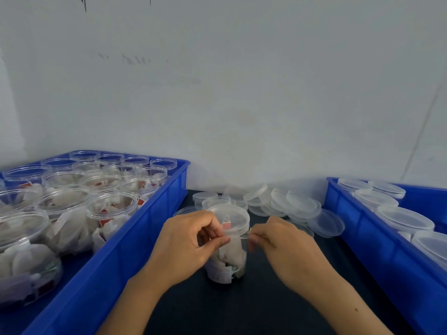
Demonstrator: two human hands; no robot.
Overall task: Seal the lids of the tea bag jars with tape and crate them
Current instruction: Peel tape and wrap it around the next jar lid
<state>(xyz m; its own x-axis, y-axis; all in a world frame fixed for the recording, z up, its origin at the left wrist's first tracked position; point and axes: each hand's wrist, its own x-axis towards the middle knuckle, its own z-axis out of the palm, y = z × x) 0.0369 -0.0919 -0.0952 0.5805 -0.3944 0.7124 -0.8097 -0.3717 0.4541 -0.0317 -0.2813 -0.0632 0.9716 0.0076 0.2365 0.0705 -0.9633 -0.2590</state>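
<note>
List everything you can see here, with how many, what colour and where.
Jar in work: one, clear, lidded, tea bags inside, centre of table.
Left crate: one, blue, holds many open clear jars of tea bags.
Right crate: one, blue, holds several lidded jars.
Loose lids: a pile, translucent, behind the jar.
Table: one, dark.
Wall: white, behind.
Left hand: pinching at the jar's lid edge.
Right hand: pinching something small beside the lid, too blurred to name.

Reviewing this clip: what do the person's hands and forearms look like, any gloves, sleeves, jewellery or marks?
Both hands are bare: no gloves on the left hand or the right hand. Both forearms are uncovered to the frame edge, with no sleeves in view. No rings, watch or bracelets are visible. The right forearm carries one small dark spot.
</note>
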